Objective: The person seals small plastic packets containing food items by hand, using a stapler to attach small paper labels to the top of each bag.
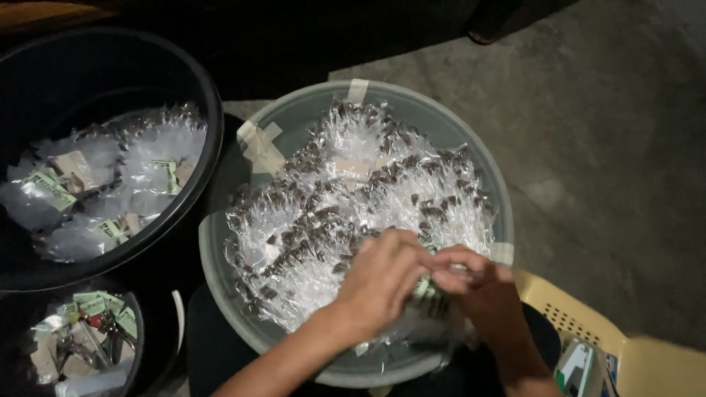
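Both hands meet at 5 o'clock of the round grey plastic basin (471, 158): left hand (382, 283) & right hand (482, 290) fingers pinched shut on one small clear plastic packet (434, 288) btwn them, atop the packet heap.

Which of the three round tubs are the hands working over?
The grey plastic basin patched with tape, heaped with clear packets. Left hand and right hand meet over its near edge; both black tubs sit aside.
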